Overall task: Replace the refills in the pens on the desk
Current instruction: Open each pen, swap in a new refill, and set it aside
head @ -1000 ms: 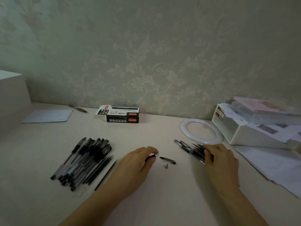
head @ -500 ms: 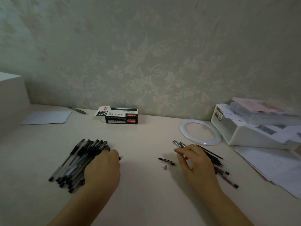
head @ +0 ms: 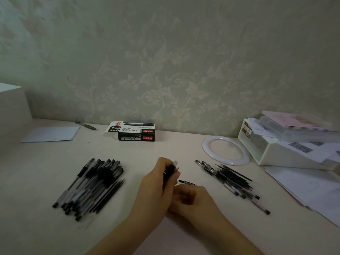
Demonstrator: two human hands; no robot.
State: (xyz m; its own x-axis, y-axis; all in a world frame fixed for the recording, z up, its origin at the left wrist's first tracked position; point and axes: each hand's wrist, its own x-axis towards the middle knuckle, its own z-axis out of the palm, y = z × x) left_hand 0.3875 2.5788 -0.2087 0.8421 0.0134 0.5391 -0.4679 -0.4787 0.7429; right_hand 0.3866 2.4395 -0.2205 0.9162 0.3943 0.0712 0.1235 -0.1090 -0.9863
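A heap of black-capped pens [head: 93, 184] lies on the left of the pale desk [head: 165, 150], with thin refills along its right side. A second, smaller heap of pens and refills [head: 230, 179] lies on the right. My left hand [head: 156, 188] is raised at mid-desk and grips a black pen [head: 170, 171] whose clear end pokes out above my fingers. My right hand [head: 191, 201] sits just below and beside it with fingers curled; what it holds is hidden. A short black pen part [head: 186, 182] lies on the desk between them.
A black-and-red refill box [head: 135, 132] stands at the back by the wall. A white ring [head: 226, 150] lies at the right, next to a white organiser [head: 276, 150] stacked with papers. Loose sheets [head: 305, 184] cover the right edge. A paper sheet [head: 53, 134] and a single pen [head: 86, 124] lie back left.
My left hand left the left-hand heap and rose to mid-desk with a pen. My right hand moved off the right heap and came in under the left hand.
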